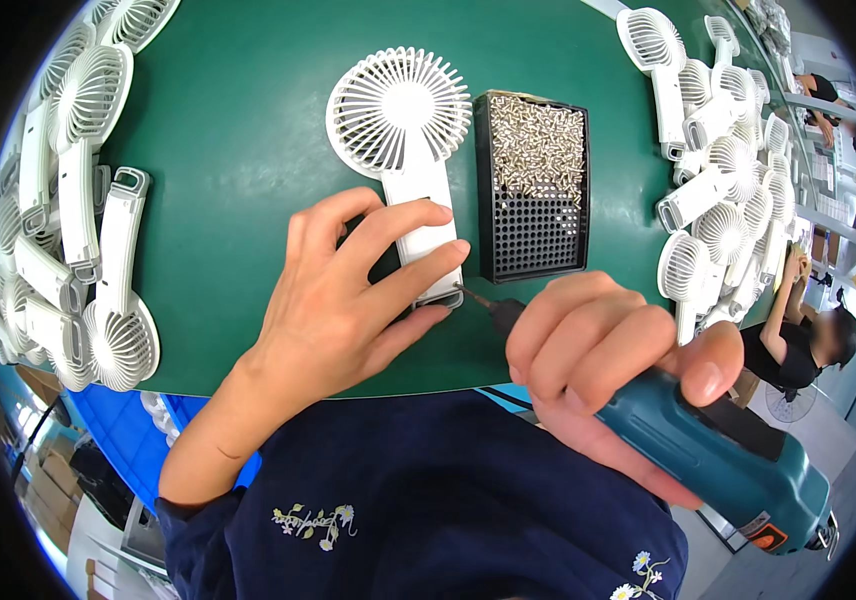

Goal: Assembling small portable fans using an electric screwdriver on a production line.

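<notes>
Fan (pixel 418 190) on grn tbl (pixel 238 130), wkrm (pixel 853 370)

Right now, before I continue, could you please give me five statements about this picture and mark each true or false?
1. The right hand holds a teal power screwdriver. True.
2. The middle fan lies to the right of the black tray. False: it lies to the tray's left.
3. The left hand touches the middle fan's handle. True.
4. Small metal screws cover the whole tray. False: many near holes are bare.
5. More white fans lie at both sides of the table. True.
</notes>
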{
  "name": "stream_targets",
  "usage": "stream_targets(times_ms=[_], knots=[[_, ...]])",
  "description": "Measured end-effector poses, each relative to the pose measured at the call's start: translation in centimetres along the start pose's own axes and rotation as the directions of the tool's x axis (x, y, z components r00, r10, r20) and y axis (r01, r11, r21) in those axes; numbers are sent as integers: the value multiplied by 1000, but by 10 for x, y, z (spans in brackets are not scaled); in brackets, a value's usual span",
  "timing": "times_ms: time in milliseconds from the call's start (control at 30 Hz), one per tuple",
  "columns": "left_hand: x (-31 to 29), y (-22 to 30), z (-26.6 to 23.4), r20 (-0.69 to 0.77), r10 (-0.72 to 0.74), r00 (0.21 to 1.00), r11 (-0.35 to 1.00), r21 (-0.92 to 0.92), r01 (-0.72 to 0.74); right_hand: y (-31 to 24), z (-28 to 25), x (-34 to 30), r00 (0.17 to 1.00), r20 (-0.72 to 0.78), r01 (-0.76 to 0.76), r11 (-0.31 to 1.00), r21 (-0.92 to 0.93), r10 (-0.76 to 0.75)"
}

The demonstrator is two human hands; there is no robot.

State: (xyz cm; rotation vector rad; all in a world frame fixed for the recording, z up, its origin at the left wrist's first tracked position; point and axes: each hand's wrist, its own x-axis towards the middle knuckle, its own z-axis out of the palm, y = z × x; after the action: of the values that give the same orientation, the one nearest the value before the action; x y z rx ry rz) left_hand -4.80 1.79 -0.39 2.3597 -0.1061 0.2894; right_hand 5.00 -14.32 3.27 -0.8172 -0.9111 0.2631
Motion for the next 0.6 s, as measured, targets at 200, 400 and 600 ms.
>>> stream_targets(times_ms=[200,400,600], knots=[[2,-1,0,4,15,1000,1000,-1,-15,-1,-5,-3,997,77,-13,1000,0,13],[1,-2,0,3,26,1000,1000,1,-26,0,0,2,1000,24,-9,1000,-4,9],[2,1,0,21,17,1000,1000,12,-18,-6,-19,16,969,-180,156,985,-69,-166]])
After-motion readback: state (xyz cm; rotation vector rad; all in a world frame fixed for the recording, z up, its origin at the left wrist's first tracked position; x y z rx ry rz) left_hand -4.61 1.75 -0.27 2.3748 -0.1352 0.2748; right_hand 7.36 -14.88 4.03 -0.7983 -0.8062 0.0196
